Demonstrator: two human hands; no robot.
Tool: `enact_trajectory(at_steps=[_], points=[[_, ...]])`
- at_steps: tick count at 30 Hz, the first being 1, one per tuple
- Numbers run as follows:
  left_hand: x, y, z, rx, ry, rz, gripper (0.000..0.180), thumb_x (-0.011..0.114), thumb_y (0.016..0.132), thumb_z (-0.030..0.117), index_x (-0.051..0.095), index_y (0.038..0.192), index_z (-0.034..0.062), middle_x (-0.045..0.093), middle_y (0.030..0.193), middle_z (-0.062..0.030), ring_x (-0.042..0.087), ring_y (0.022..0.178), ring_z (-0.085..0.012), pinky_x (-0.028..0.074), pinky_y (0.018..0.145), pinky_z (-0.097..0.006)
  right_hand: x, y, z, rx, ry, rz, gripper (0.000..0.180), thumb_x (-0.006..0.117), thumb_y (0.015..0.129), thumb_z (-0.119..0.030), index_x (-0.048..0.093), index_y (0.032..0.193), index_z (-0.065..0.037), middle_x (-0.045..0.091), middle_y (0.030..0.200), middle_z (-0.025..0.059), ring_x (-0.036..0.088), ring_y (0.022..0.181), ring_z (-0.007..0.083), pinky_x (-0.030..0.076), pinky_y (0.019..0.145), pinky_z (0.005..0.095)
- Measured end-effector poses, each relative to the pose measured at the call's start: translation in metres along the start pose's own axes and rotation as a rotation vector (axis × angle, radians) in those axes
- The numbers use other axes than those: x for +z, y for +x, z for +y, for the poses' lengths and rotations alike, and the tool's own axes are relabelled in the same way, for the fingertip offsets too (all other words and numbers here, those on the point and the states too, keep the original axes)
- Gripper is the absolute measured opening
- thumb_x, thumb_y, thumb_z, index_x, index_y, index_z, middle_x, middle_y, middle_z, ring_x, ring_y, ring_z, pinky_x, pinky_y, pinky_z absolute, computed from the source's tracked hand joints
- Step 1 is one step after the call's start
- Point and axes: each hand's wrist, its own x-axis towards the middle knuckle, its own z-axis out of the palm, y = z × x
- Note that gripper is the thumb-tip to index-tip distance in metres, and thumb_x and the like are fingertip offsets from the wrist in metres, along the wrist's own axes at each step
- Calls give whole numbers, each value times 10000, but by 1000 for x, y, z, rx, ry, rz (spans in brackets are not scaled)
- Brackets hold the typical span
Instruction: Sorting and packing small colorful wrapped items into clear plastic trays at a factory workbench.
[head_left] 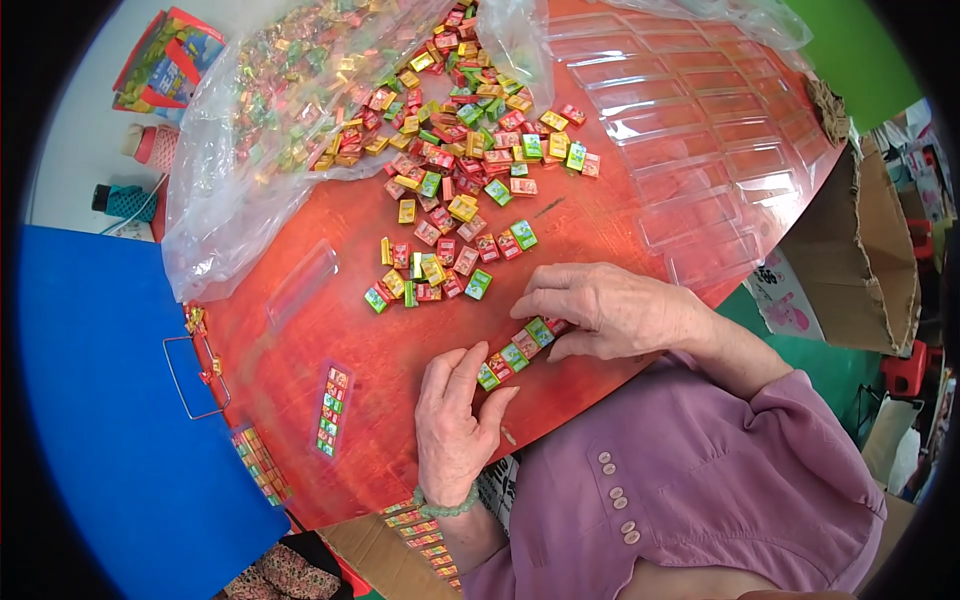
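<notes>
A short row of small candy-like boxes, green and red, lies on the red table in front of me between my hands. My left hand, with a green bead bracelet at the wrist, has fingers and thumb at either side of the row's left end. Over its right end, the fingers and thumb of my right hand grip the row and partly hide it. Beyond my hands is a loose pile of similar small boxes, red, yellow and green. To the left lies a clear narrow tray filled with a row of boxes.
A large clear plastic bag full of boxes spreads at the far left. Many clear trays cover the table's far right. One tray lies alone at left. An open cardboard box stands off the right edge; a blue surface adjoins the left.
</notes>
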Motion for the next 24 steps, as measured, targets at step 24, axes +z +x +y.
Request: enact_trajectory(at_steps=[24], points=[[9,2,2,47,52,112,559,895,712,103,678,1217,-2,607,1099,-148,629,979,-330,542,817,-417,6,4,-3,-27,-54,1,477,833,795,-196,646,1209,-51,577,1112,116,626,1050,334,527,890,448]])
